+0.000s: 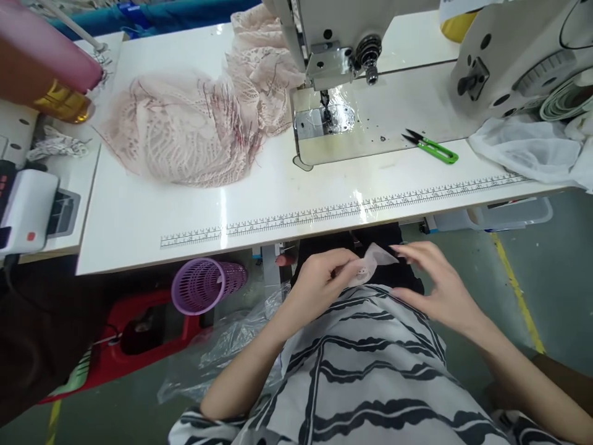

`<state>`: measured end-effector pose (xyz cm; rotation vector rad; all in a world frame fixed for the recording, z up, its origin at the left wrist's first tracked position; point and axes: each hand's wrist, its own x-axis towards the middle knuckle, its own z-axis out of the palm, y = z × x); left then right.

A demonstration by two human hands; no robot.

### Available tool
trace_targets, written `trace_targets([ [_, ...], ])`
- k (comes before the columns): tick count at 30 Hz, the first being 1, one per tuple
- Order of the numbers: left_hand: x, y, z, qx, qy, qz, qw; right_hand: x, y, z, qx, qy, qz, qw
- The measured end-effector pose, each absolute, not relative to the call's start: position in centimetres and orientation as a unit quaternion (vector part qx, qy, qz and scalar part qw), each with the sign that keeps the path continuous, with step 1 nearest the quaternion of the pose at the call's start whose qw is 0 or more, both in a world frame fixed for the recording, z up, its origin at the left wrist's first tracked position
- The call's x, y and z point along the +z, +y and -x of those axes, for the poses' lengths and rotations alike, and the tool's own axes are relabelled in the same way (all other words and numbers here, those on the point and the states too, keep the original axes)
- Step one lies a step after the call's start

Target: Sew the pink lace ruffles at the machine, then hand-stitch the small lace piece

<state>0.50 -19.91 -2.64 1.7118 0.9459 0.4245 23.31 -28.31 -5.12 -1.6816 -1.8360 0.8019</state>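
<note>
To your left, the lace (180, 133) lies bunched on the desk (259, 198), red threads loose along it; a tug could snag them at the machine (347, 37) beside it. The basket (199, 287) sits below the desk's edge. Your left hand (319, 278) pinches the sheer scrap (373, 259) over your lap; so light a piece could drop to the floor if that pinch slackens. Your right hand (438, 281) is at its free corner, fingers spread and gripping nothing; whether a fingertip touches, you cannot tell. Farther right lie the snips (430, 146), whose bare points could prick a careless reach, and white cloth (528, 148), which a brushing arm could drag off.
</note>
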Motion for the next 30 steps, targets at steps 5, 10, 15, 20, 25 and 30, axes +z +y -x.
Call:
trace_targets([
  [5, -2.4, -20.2, 0.3, 0.172, 0.399, -0.662, 0.611, -4.2, -24.5, -20.0, 0.41, -0.675, 0.496, 0.36],
  [10, -3.3, -20.8, 0.8, 0.244, 0.429, -0.595, 0.635, -4.2, -23.7, -19.7, 0.513, -0.607, 0.474, 0.38],
  [15, -4.2, -21.4, 0.7, 0.302, 0.448, -0.525, 0.657, -3.9, -24.1, -19.1, 0.487, -0.615, 0.473, 0.401],
  [20, -4.3, -21.4, 0.5, 0.275, 0.429, -0.485, 0.711, -4.1, -23.8, -19.2, 0.453, -0.636, 0.486, 0.392],
  [25, -4.2, -21.6, 0.3, 0.283, 0.46, -0.445, 0.714, -4.4, -23.9, -19.3, 0.282, -0.67, 0.517, 0.452],
  [30, -4.3, -21.6, -0.1, 0.286, 0.476, -0.437, 0.708, -4.3, -24.3, -19.2, 0.123, -0.745, 0.445, 0.482],
])
